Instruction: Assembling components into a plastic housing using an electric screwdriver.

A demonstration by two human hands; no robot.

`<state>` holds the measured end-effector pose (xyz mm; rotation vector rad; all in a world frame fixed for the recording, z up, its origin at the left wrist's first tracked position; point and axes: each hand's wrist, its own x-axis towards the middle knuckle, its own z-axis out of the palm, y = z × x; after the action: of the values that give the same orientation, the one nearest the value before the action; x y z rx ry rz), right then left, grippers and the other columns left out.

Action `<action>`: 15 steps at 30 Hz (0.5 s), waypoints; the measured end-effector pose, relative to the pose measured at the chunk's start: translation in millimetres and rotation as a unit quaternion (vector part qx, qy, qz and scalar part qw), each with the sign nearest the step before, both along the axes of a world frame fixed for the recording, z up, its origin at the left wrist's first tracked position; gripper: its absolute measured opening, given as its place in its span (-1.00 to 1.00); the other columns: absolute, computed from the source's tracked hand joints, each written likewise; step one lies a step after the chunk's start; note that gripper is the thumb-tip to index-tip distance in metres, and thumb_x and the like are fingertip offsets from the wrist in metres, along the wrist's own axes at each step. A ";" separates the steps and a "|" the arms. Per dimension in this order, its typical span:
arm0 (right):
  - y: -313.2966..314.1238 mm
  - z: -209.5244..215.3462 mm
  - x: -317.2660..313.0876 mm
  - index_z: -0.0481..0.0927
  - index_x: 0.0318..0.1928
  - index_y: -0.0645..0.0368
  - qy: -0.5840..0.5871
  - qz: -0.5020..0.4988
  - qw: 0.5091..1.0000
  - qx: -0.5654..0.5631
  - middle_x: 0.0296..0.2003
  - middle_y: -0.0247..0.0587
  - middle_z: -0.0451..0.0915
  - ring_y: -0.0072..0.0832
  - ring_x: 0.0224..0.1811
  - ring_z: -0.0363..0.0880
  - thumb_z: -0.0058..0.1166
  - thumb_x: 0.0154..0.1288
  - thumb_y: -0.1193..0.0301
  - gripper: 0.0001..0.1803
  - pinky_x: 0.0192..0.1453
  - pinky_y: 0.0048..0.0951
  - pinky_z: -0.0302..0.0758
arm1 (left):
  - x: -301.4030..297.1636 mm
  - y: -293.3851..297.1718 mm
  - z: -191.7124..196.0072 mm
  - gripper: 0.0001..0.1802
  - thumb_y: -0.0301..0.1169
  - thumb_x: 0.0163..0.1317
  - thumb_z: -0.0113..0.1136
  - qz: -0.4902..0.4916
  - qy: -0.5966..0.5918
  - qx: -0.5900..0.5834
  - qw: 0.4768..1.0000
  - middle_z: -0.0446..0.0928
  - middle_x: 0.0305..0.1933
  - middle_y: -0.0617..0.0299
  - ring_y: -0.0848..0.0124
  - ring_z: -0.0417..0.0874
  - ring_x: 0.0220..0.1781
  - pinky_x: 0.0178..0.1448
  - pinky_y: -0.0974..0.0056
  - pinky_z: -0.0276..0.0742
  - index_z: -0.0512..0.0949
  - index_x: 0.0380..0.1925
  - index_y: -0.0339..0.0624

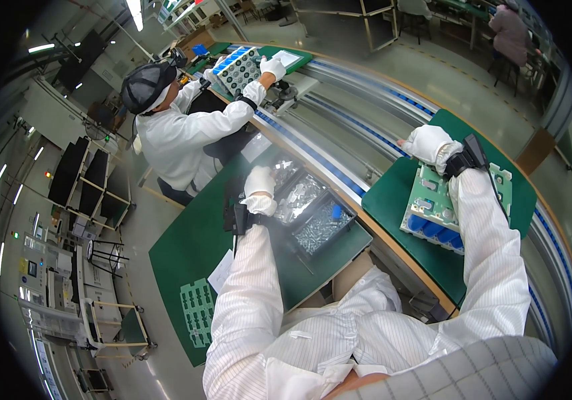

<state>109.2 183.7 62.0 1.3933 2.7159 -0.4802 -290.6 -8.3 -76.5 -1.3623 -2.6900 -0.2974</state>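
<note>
My left hand (259, 181), in a white glove, is beside the far end of a black parts tray (307, 257). Its fingers are curled closed, and whatever they hold is hidden. Clear bags of small parts (297, 200) lie in the tray's middle section, and loose screws (319, 230) with a blue piece (336, 212) fill the near one. My right hand (428, 143), also gloved, is above the far edge of a battery pack (426, 200) with a pale green top plate and blue cells. Its fingers look bent together, one bare fingertip showing; any held thing is hidden.
A green plate with cutouts (197, 312) and a white paper (222, 270) lie on the left green table (179, 250). A conveyor (346, 110) runs behind the worktops. At the far left, a co-worker (179, 133) holds another blue-celled pack (236, 70).
</note>
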 end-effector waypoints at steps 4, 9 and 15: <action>0.9 -0.9 0.1 0.70 -0.41 0.11 0.004 0.006 1.000 0.006 -0.49 -0.08 0.65 -0.12 -0.32 0.67 -0.12 0.36 -0.10 -0.43 -0.10 -0.20 0.56 | -3.4 11.4 -7.7 -0.71 -0.28 0.08 0.30 -0.024 -0.084 -0.052 0.995 0.65 -0.12 0.01 0.05 0.66 -0.06 0.07 0.10 0.56 0.70 -0.16 -0.01; 1.5 -1.5 0.5 0.70 -0.41 0.12 -0.006 0.013 1.000 0.013 -0.49 -0.08 0.65 -0.12 -0.29 0.67 -0.14 0.37 -0.11 -0.42 -0.09 -0.19 0.56 | -12.5 13.9 -31.3 -0.73 -0.28 0.02 0.43 -0.014 -0.122 0.024 0.992 0.68 -0.33 0.06 0.21 0.72 -0.26 -0.10 0.25 0.57 0.68 -0.30 -0.16; 2.8 -3.5 0.2 0.71 -0.44 0.09 0.004 0.005 1.000 0.017 -0.53 -0.06 0.64 -0.11 -0.37 0.66 -0.05 0.32 -0.13 -0.43 -0.16 -0.20 0.56 | -16.7 10.1 -35.5 -0.75 -0.27 0.04 0.42 0.059 -0.101 0.107 0.987 0.69 -0.31 0.07 0.19 0.71 -0.26 -0.13 0.22 0.56 0.69 -0.32 -0.16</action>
<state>109.3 186.5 58.4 1.3869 2.7490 -0.4406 -307.3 1.9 -112.0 -1.1637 -2.7828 -0.7265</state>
